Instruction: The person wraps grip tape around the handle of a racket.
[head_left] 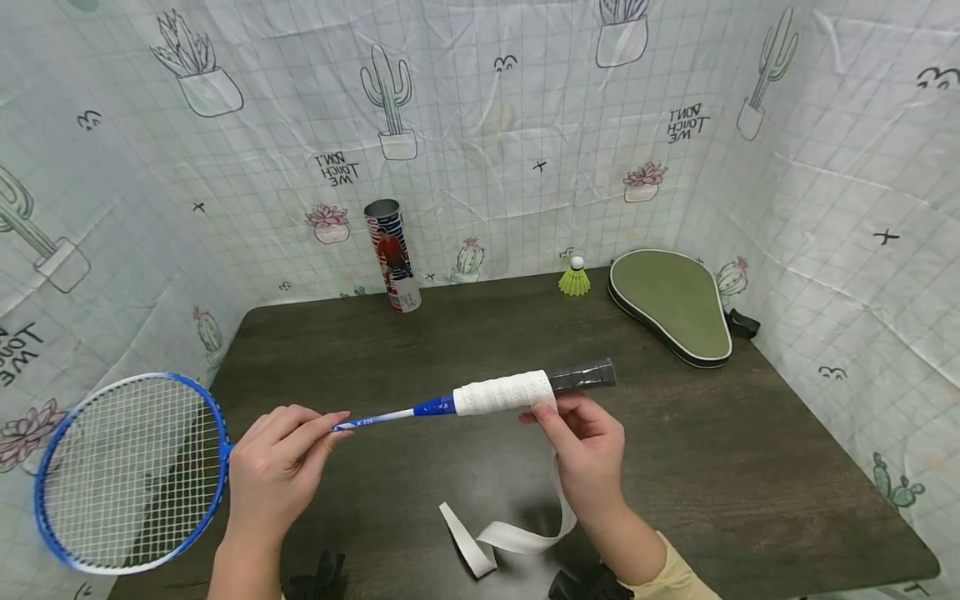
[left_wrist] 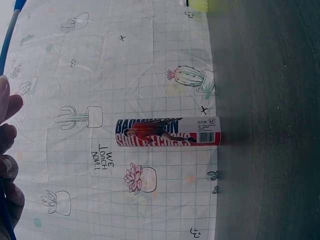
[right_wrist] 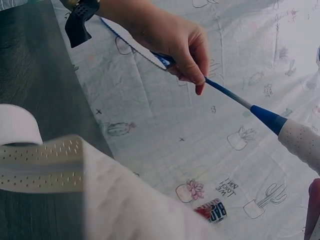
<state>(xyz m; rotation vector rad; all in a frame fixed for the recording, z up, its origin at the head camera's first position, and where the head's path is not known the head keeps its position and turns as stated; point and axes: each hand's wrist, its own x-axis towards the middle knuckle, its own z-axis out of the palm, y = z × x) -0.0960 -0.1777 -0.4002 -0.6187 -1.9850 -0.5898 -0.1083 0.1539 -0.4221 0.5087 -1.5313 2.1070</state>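
Observation:
A blue and white badminton racket point(head_left: 396, 414) lies across the head view, its strung head at the left. My left hand point(head_left: 273, 467) grips the shaft near the head; in the right wrist view the same hand point(right_wrist: 175, 45) is seen around it. Perforated white grip tape point(head_left: 498, 393) wraps the handle from the blue cone in overlapping turns. Beyond it, the handle's black butt end point(head_left: 588, 374) is bare. My right hand point(head_left: 592, 446) pinches the tape at the last turn, thumb in front. From there the tape's loose tail point(head_left: 525, 540) hangs in a curl above the table.
A shuttlecock tube point(head_left: 393, 258) stands at the back of the dark table point(head_left: 675, 433). Further right are a yellow shuttlecock point(head_left: 575, 279), cork up, and a green racket case point(head_left: 671, 300). Patterned cloth point(head_left: 480, 125) hangs behind and at the sides.

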